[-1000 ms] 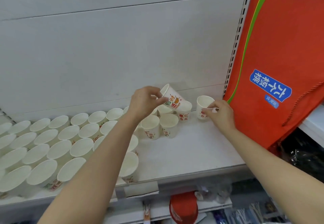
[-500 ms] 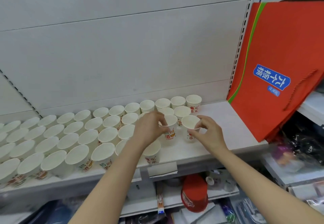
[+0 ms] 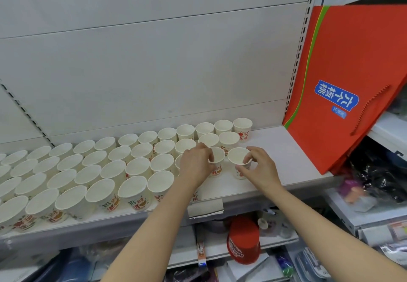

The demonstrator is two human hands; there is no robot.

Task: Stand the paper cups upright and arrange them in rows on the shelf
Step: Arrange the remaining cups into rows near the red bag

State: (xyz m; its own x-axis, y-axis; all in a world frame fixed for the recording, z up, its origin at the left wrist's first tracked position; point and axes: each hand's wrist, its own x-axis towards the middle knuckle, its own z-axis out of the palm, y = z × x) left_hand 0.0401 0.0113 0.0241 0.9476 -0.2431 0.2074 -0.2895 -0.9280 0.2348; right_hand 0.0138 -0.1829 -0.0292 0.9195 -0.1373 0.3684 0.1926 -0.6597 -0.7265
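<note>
Several white paper cups with red print stand upright in rows (image 3: 114, 167) across the white shelf (image 3: 284, 149). At the right end of the rows, my left hand (image 3: 196, 167) grips the rim of one upright cup (image 3: 218, 160). Beside it, my right hand (image 3: 259, 169) holds another upright cup (image 3: 237, 160) by its rim and side, thumb in front. Both cups stand on the shelf, close together. My left forearm hides part of the front-row cups.
A red paper bag (image 3: 352, 83) with blue label leans at the shelf's right end. A grey back panel rises behind the cups. Below, a lower shelf holds a red cap-shaped item (image 3: 243, 241) and packaged goods. Bare shelf lies right of the cups.
One second ago my left hand held a tilted cup in the air near the back; now both hands hold upright cups nearer the front. The camera view has also shifted.
</note>
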